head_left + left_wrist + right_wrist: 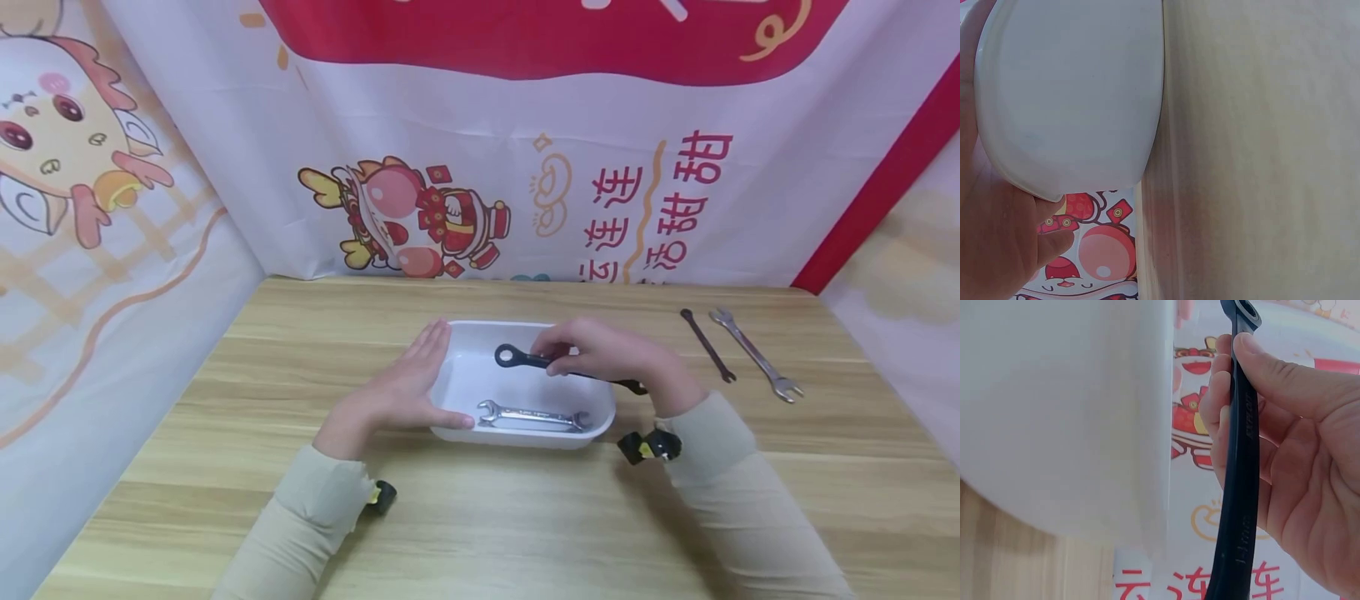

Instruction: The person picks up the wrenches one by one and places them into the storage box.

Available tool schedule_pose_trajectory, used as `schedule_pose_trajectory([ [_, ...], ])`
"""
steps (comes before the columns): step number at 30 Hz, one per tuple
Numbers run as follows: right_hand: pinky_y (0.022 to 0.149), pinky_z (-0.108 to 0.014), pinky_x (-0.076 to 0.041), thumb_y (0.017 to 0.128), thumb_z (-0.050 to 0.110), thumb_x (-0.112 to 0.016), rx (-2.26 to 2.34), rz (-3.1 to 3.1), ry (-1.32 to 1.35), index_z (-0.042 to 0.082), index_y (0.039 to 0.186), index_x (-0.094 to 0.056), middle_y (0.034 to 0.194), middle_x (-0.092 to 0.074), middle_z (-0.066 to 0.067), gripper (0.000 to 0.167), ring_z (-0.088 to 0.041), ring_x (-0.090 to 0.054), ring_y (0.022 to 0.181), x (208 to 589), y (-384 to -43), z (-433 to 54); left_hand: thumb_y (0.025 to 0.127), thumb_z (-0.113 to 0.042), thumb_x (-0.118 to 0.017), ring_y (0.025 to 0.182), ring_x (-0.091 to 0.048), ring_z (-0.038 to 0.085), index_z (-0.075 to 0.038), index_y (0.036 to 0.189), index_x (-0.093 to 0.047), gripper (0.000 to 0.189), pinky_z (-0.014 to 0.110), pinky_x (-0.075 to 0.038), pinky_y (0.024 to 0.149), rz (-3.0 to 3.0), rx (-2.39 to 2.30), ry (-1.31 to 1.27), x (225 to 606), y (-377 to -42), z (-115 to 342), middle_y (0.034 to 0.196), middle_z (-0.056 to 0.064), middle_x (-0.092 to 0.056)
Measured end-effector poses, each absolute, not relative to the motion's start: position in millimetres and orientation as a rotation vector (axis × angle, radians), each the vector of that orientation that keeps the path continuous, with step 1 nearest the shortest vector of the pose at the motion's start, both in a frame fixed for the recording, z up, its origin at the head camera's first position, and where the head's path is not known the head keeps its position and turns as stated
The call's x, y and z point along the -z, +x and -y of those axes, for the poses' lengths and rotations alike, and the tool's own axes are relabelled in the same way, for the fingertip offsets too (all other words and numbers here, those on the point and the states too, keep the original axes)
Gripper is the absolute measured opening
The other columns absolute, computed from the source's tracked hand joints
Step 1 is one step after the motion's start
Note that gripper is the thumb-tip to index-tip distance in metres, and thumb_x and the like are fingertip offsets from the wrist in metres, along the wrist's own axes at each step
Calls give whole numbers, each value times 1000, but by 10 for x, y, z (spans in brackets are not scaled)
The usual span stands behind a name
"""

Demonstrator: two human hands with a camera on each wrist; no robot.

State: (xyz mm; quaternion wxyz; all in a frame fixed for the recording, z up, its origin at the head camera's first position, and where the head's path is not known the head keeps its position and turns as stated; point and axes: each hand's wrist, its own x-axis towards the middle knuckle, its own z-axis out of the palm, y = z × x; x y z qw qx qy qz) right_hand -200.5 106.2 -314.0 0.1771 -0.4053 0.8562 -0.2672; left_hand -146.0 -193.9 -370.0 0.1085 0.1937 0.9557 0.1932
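Note:
In the head view, a white plastic box (525,442) stands on the wooden table. My left hand (401,392) lies along its left end, fingers straight and spread, thumb at the near rim; the left wrist view shows the palm beside the box wall. My right hand (600,352) pinches a black ratchet wrench (507,356) between thumb and fingers, above the right part of the box. The wrench's ring end points left, and its other end reaches past the right rim. Inside the box, a silver open-end wrench (534,415) lies along the near side.
A small dark wrench (708,345) and a longer silver open-end wrench (757,354) lie on the table (510,525) to the right. A printed cloth (480,117) hangs behind the table, and more cloth hangs at both sides.

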Motion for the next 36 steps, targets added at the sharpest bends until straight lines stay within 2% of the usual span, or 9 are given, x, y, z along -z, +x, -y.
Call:
schedule_pose_trajectory([
  [11, 93, -35, -58, 92, 7, -69, 765, -2372, -1202, 12, 117, -72, 110, -74, -8, 26, -12, -68, 98, 3135, -1995, -868, 70, -76, -71, 156, 10, 22, -9, 160, 5, 135, 45, -9, 126, -2817, -564, 570, 3691, -1457, 1954, 168, 2, 15],
  [24, 93, -32, -57, 93, 9, -68, 784, -2335, -1243, 13, 118, -71, 112, -74, -7, 25, -10, -68, 99, 3127, -1959, -698, 70, -78, -70, 156, 12, 19, -14, 160, 7, 135, 46, -9, 126, -2801, -574, 543, 3683, -1436, 1941, 167, -2, 15],
  [36, 94, -33, -57, 93, 7, -68, 833, -2322, -1271, 12, 118, -71, 110, -73, -6, 26, -10, -67, 99, 3276, -1991, -608, 70, -76, -71, 156, 12, 20, -12, 160, 6, 134, 46, -9, 126, -2807, -567, 552, 3670, -1431, 1934, 167, -1, 16],
])
